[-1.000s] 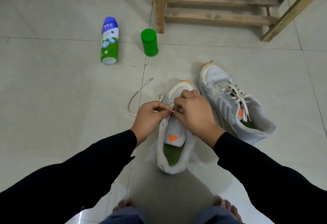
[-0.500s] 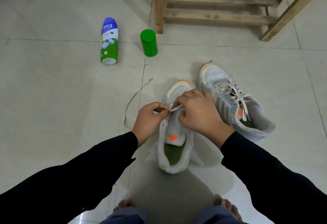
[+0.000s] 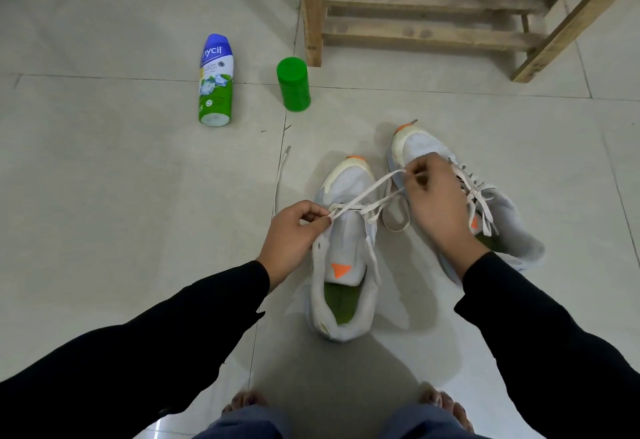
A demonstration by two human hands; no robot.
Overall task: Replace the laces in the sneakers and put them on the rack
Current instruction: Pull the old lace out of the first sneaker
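Observation:
A grey-white sneaker (image 3: 346,255) with an orange tongue mark and green insole stands on the floor in front of me, toe away. A cream lace (image 3: 367,194) runs across its front eyelets. My left hand (image 3: 294,230) pinches the lace at the sneaker's left side. My right hand (image 3: 436,203) pinches the lace's other part, pulled up and to the right. The lace's free end (image 3: 278,179) trails on the floor to the left. A second sneaker (image 3: 505,227), fully laced, lies to the right, partly behind my right hand.
A wooden rack (image 3: 433,9) stands at the back right. A blue-green bottle (image 3: 215,82) lies on the tiles at the back left, with a green canister (image 3: 293,84) upright beside it. My bare feet (image 3: 346,407) are at the bottom edge.
My right hand has moved up and to the right, drawing the lace out through the eyelet. The left hand stays at the sneaker's left side, and the loose end on the floor has shortened.

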